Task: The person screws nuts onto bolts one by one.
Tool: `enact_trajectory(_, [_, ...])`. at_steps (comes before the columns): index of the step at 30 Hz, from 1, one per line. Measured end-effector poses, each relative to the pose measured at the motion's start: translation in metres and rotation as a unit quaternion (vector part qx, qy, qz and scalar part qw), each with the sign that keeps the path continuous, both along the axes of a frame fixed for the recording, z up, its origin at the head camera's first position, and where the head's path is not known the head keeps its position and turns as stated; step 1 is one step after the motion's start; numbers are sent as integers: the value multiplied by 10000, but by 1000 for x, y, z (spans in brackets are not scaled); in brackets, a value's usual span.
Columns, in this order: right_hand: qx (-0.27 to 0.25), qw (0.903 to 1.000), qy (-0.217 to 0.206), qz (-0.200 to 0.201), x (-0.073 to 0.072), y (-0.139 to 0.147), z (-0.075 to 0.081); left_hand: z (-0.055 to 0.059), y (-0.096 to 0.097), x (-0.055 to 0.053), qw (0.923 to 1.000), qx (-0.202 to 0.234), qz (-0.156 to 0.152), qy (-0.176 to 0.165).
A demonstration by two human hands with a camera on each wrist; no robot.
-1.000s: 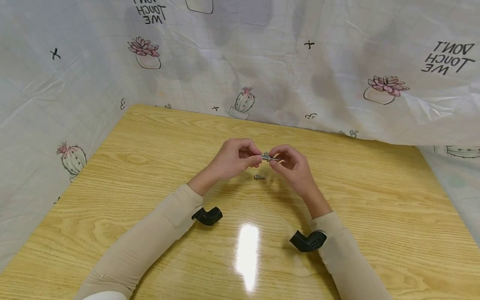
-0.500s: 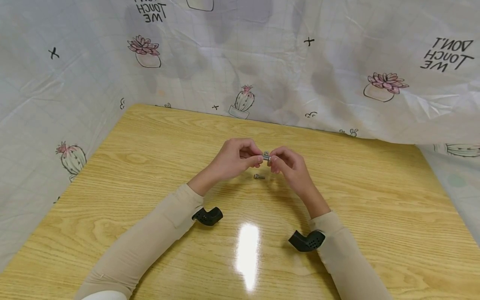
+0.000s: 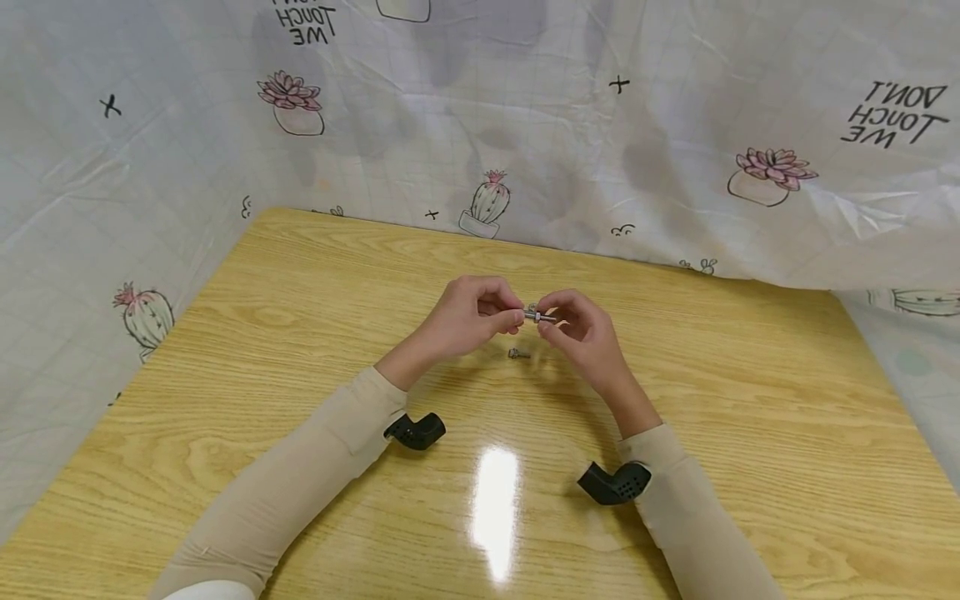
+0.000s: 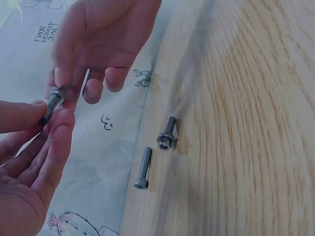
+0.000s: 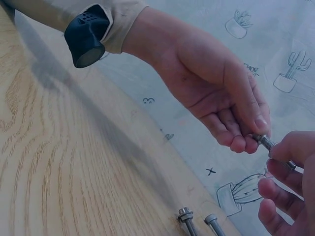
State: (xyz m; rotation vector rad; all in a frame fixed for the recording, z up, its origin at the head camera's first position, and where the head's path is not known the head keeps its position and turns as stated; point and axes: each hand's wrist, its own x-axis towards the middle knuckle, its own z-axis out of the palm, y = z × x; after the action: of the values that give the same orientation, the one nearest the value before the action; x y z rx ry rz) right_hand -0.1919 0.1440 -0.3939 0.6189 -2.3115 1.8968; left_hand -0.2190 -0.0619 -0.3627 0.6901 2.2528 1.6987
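Between both hands a metal bolt (image 4: 51, 105) is held above the table, with a hex nut (image 4: 57, 93) on its thread. My left hand (image 3: 465, 323) pinches one end of the bolt between thumb and fingers. On the nut's other side, my right hand (image 3: 588, 340) has thumb and index finger around the nut, the threaded tip showing between them in the head view. Below lie two loose bolts, best seen in the left wrist view: a socket-head bolt with washers or a nut (image 4: 165, 140) and a plain socket-head bolt (image 4: 142, 169).
The wood-grain table (image 3: 337, 275) reaches out to all sides of the hands. A white sheet (image 3: 570, 150) printed with cacti hangs behind it and at the left. Black camera mounts (image 3: 416, 432) sit on both wrists. A bright reflection lies on the near tabletop.
Half a second ago the right fingers were closed together over the bolt's tip; now thumb and index are rolled apart and the tip shows. The left hand and the loose bolt have stayed put.
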Motion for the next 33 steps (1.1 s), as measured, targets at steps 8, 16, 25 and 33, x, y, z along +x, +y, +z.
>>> enact_trajectory(8, [19, 10000, -79, 33, -2, 2, -1, 1, 2, 0, 10000, -26, 13, 44])
enact_trajectory(16, [52, 9998, -194, 22, -3, 1, 0, 3, 4, 1, 9999, -63, -27, 123])
enact_trajectory(25, [109, 9999, -84, -47, -6, 4, 0, 3, 5, -1, 10000, -68, -4, 39])
enact_trajectory(33, [-124, 9998, -77, 94, -6, 6, 1, 4, 5, -2, 9999, -96, 33, 27])
